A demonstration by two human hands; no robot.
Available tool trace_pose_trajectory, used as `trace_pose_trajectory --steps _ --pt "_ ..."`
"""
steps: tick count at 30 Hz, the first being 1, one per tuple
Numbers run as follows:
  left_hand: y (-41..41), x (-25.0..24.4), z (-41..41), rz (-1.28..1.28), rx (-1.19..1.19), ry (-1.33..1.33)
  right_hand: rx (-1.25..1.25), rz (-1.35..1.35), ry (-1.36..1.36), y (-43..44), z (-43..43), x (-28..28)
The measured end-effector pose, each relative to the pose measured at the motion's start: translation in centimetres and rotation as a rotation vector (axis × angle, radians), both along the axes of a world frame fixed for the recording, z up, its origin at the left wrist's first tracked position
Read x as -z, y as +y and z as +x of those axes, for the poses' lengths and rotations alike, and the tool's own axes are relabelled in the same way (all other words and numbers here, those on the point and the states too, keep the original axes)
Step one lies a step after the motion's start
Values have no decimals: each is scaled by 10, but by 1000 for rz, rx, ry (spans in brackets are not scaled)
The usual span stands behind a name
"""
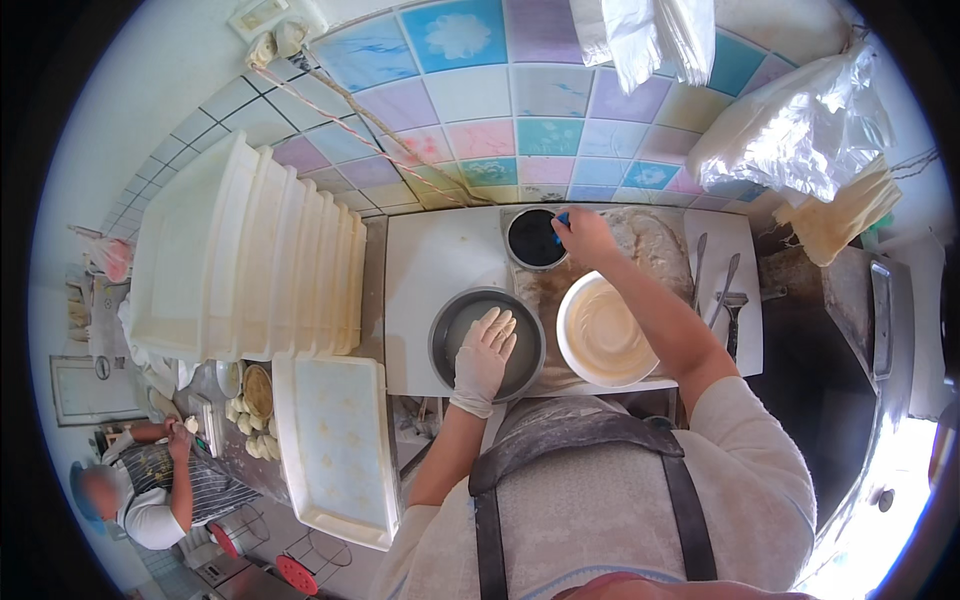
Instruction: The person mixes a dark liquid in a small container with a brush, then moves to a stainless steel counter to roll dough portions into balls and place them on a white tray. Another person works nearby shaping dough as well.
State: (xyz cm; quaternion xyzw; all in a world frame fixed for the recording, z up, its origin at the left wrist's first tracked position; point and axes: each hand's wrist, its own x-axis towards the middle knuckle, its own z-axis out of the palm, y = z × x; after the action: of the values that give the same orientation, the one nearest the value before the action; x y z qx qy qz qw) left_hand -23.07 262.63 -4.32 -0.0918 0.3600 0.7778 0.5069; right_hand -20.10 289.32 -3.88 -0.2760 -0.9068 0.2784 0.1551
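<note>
My left hand (484, 364), in a thin pale glove, is over a round grey metal pan (439, 352), fingers spread a little and palm turned up, with nothing seen in it. My bare right hand (587, 234) is closed on a small blue object (560, 227), mostly hidden by the fingers, at the right rim of a round container with dark contents (534, 238). A white bowl of creamy light-brown mixture (604, 330) stands below my right forearm, to the right of the pan.
Stacked white plastic trays (247, 255) rise at the left, with a single tray (337, 442) nearer me. A floury cloth (652, 240) and metal utensils (727, 289) lie right. Plastic bags (795, 127) hang above. A co-worker (161, 480) handles dough at far left.
</note>
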Motion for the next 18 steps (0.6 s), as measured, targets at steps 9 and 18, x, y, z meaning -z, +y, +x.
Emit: trace_pose_trajectory --steps 9,18 --pt "5 2 -1 25 17 -4 125 -351 143 0 -9 31" --pt "1 0 -3 18 -2 4 -19 -52 158 -5 3 15"
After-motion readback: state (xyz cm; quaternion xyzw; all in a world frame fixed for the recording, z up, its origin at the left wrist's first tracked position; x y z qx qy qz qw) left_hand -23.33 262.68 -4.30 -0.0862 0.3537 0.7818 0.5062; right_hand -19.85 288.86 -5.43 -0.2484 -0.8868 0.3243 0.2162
